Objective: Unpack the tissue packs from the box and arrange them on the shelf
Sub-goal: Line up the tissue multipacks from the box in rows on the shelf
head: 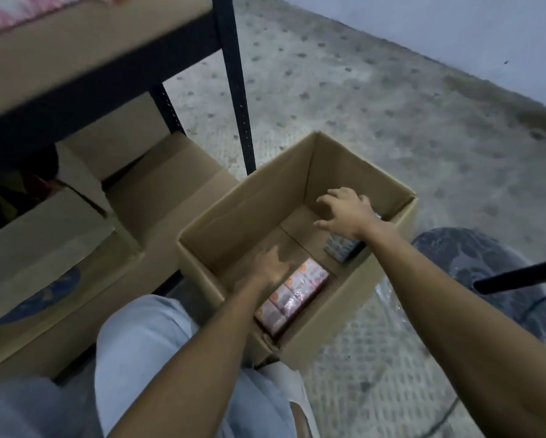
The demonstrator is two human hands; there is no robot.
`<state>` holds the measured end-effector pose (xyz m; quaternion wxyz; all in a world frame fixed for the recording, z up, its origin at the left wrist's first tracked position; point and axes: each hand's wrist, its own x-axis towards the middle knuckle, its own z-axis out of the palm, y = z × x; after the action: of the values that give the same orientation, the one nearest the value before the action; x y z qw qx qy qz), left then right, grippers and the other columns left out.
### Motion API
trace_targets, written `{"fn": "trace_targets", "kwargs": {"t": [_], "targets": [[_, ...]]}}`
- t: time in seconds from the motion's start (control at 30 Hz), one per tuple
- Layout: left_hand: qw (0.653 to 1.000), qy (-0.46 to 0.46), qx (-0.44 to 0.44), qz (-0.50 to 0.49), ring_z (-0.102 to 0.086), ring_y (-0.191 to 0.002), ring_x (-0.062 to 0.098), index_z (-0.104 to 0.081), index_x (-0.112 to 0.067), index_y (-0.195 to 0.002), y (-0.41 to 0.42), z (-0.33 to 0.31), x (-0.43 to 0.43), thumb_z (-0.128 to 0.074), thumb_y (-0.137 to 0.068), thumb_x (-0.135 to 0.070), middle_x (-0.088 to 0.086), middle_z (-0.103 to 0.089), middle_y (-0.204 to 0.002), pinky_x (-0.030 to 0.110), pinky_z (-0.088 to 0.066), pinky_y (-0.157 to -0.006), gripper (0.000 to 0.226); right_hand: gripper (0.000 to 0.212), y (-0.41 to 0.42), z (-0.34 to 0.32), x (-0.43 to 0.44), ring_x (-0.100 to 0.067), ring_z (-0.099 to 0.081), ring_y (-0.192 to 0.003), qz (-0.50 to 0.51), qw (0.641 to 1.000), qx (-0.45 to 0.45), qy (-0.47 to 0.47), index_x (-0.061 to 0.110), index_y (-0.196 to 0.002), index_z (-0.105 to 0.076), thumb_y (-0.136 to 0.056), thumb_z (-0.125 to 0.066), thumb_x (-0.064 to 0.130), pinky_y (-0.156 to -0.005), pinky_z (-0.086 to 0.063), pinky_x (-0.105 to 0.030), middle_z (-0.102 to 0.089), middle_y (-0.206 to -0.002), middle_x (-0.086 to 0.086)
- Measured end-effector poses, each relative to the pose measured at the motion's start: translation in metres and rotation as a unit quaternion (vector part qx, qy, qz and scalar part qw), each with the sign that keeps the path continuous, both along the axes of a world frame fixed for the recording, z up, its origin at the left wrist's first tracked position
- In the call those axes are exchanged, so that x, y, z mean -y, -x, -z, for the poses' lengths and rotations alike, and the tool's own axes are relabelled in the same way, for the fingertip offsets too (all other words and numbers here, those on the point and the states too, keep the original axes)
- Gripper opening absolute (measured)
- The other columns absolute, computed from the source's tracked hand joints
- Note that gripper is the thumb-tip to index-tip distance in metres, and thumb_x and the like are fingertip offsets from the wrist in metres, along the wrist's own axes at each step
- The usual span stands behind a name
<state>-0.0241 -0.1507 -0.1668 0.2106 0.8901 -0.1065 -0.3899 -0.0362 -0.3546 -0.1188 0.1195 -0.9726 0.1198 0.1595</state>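
Open cardboard box (pixel 249 197) on the floor, nearly emptied. The pink tissue pack (pixel 292 294) is touched by the blurred left hand (pixel 270 268), grip indiscernible; the blue tissue pack (pixel 341 248) lies beneath the spread right hand (pixel 344 213).

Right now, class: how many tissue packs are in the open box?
2: a pink pack beside the left hand, a blue pack under the right hand. Others may be hidden.
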Motion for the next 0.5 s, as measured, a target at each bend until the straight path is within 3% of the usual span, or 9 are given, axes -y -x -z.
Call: {"fn": "trace_targets", "kwargs": {"t": [0.17,0.3,0.37,0.5], "targets": [[0.999,-0.013,-0.045,-0.009,-0.027,-0.143,0.03,-0.021,-0.016,-0.152,-0.012,0.043,0.013,-0.055,-0.089,-0.054,0.012,-0.028,-0.157,0.04,-0.025,-0.116,0.081,0.069,-0.018,0.027,0.028,-0.029,-0.01,-0.146,0.005,0.999,-0.045,0.024,0.028,-0.144,-0.035,-0.085,-0.06,0.053,-0.113,-0.014,-0.059,-0.019,-0.158,-0.007],[0.999,-0.005,-0.047,-0.018,-0.039,-0.136,0.03,-0.038,-0.008,-0.145,-0.009,0.078,0.02,-0.063,-0.089,-0.04,0.015,-0.041,-0.149,0.038,-0.033,-0.111,0.069,0.073,-0.027,0.044,0.039,-0.032,-0.015,-0.144,0.0,0.996,-0.075,0.042,0.026,-0.144,-0.036,-0.082,-0.063,0.053,-0.112,-0.017,-0.056,-0.022,-0.156,-0.012],[0.999,-0.017,-0.047,-0.012,-0.042,-0.133,0.03,-0.042,-0.01,-0.142,-0.007,0.097,0.021,-0.064,-0.087,-0.043,0.014,-0.044,-0.147,0.039,-0.034,-0.11,0.069,0.074,-0.03,0.054,0.041,-0.033,-0.017,-0.143,-0.004,0.994,-0.099,0.04,0.026,-0.143,-0.037,-0.08,-0.065,0.054,-0.111,-0.018,-0.056,-0.024,-0.155,-0.012],[0.996,-0.046,-0.077,0.007,-0.031,-0.142,0.027,-0.027,-0.017,-0.151,-0.004,0.126,0.021,-0.062,-0.084,-0.053,0.007,-0.03,-0.157,0.04,-0.027,-0.115,0.084,0.072,-0.033,0.068,0.042,-0.036,-0.023,-0.137,-0.036,0.982,-0.161,0.089,0.027,-0.136,-0.044,-0.076,-0.065,0.06,-0.108,-0.019,-0.055,-0.034,-0.147,-0.013]]}}
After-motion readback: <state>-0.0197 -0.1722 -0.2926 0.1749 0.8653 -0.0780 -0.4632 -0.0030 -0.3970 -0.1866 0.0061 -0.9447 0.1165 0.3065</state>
